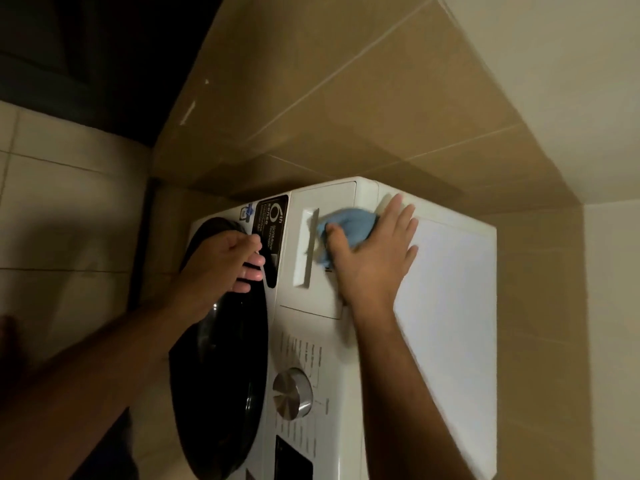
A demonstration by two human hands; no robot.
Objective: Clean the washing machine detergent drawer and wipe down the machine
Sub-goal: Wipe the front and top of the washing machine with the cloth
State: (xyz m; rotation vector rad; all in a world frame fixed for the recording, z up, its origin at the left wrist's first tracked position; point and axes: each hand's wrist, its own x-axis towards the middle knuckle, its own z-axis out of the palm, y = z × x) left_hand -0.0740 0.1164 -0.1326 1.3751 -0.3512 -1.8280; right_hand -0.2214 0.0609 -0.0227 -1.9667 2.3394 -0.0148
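Pressing a blue cloth (349, 227) against the drawer (320, 251) front, the right hand (372, 258) lies flat, fingers spread, reaching over the washer's (446, 306) top edge. The drawer sits shut in the washer's upper corner, beside the tiled wall (346, 98). The cloth is bunched just beside the drawer's handle recess. The left hand (221, 265) rests below the drawer on the dark door (221, 375) rim, fingers loosely curled; whether it grips is unclear. A silver dial (292, 393) sits along the panel from the drawer.
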